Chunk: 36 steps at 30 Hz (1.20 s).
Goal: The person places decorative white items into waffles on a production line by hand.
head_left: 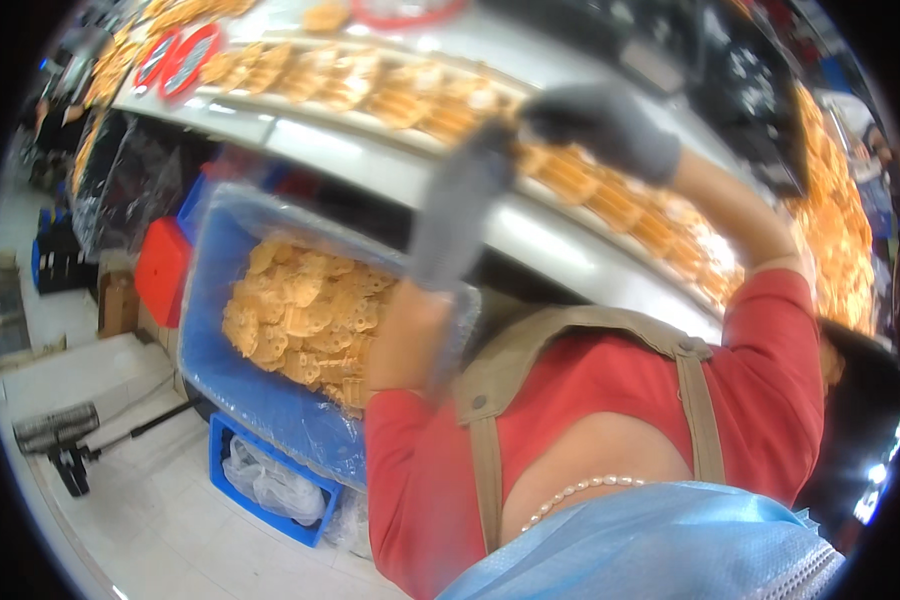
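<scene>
Both of my hands wear grey gloves and are blurred by motion. They come together over a long row of orange-yellow moulded plastic parts (406,95) on a white bench (315,140). My left hand (475,165) points up toward the row, its fingertips beside those of my right hand. Bent at the wrist, my right hand (600,125) reaches in from the right above the parts. The smear hides the fingers, so I cannot tell whether either hand grips a part. More of the parts (620,205) continue along the row below my right hand.
Left of my body stands a blue plastic-lined bin (210,330) with a heap of orange-yellow parts (310,305). Red rings (188,62) lie at the bench's left. A red stool (162,272), a blue crate (232,480) and a black fan (58,428) are on the floor side.
</scene>
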Available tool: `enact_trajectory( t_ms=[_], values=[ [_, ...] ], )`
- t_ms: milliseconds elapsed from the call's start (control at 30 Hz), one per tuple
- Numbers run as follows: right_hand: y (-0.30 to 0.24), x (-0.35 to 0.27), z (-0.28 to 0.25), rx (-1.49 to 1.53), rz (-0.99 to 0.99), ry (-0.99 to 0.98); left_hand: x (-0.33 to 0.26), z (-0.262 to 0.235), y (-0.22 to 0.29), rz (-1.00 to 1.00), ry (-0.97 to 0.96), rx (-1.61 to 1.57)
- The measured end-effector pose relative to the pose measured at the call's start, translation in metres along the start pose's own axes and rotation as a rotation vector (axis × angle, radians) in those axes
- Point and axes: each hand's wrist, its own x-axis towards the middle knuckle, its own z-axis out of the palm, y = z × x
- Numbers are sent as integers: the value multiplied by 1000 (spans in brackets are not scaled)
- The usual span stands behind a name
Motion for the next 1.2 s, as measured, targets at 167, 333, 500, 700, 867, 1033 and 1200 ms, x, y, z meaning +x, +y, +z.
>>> enact_trajectory(
  t_ms=[167,333,500,700,867,1033,1200],
  values=[
    [92,-76,-105,370,-207,165,78,-63,5,196,518,392],
    [107,-126,-122,-520,691,201,150,-248,-21,135,645,1235],
    [114,-142,-108,-797,729,-8,174,-253,-51,-122,673,1542],
    [141,-143,-99,-970,519,7,173,-252,-73,-269,533,1373],
    [146,-144,-93,-1042,383,-8,145,-195,-67,-38,669,1478],
    [166,-146,-85,-1119,165,34,126,-177,-66,134,825,1357],
    [165,-148,-80,-822,231,159,106,-179,-82,253,865,1251]
  ],
)
